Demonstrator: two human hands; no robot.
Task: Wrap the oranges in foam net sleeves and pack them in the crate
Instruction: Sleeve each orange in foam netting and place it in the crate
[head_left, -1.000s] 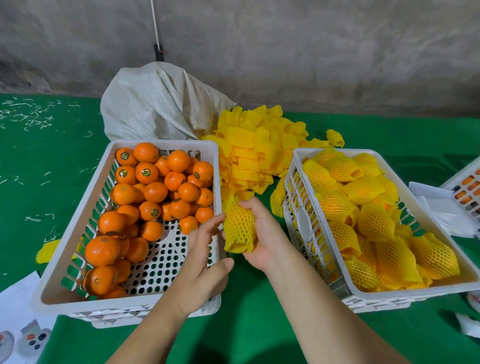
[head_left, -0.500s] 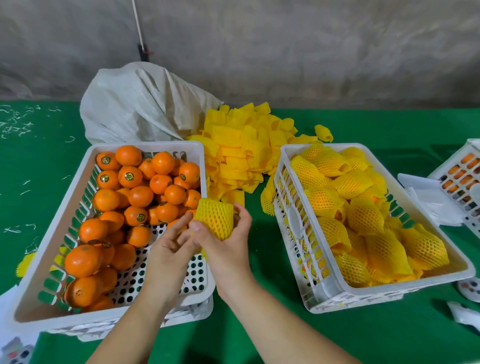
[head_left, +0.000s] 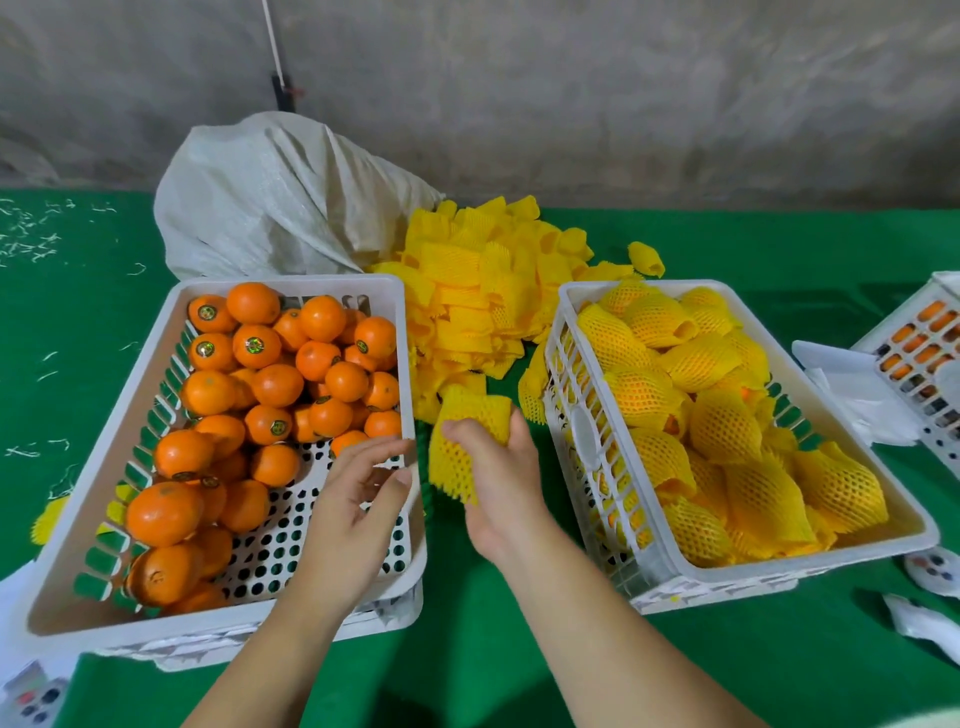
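My right hand (head_left: 498, 483) grips a yellow foam net sleeve (head_left: 462, 441) in the gap between the two white crates. My left hand (head_left: 353, 509) hovers over the near right corner of the left crate (head_left: 130, 374), fingers spread and holding nothing. Bare oranges (head_left: 275, 384) fill the far and left parts of that crate. The right crate (head_left: 582, 431) holds several oranges wrapped in yellow sleeves (head_left: 727, 415). A pile of loose yellow sleeves (head_left: 483, 291) lies behind the gap.
A grey woven sack (head_left: 280, 202) slumps behind the left crate on the green cloth (head_left: 467, 649). A third white crate (head_left: 919, 358) and white plastic sheets (head_left: 852, 384) sit at the right edge. Printed papers lie at the lower left.
My hands have separated: the right hand carried the sleeve to the right into the gap, and the left hand let go and opened over the left crate.
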